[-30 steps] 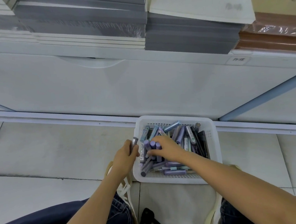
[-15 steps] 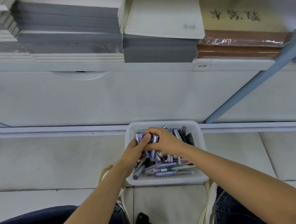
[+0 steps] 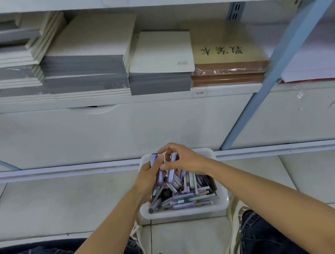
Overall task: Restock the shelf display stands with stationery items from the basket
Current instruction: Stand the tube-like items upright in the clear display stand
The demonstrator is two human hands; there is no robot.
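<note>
Head view shows a white shelf (image 3: 121, 99) above and behind the basket, stacked with notebooks (image 3: 85, 73). The white basket (image 3: 186, 211) sits on the tiled floor (image 3: 69, 203), holding a loose heap of purple and pastel pens (image 3: 185, 197). Over the basket's far left corner, the left hand (image 3: 148, 177) curls round a purple pen (image 3: 160, 177). The right hand (image 3: 185, 161) pinches a second purple pen (image 3: 171, 172) just beside it.

The left hand (image 3: 148, 175), a second ago down at the left rim of the basket (image 3: 188, 212), now grips a purple pen (image 3: 160, 177) above the far rim. The right hand (image 3: 187, 161) has risen out of the basket to meet it, pinching a second purple pen (image 3: 171, 172).
</note>
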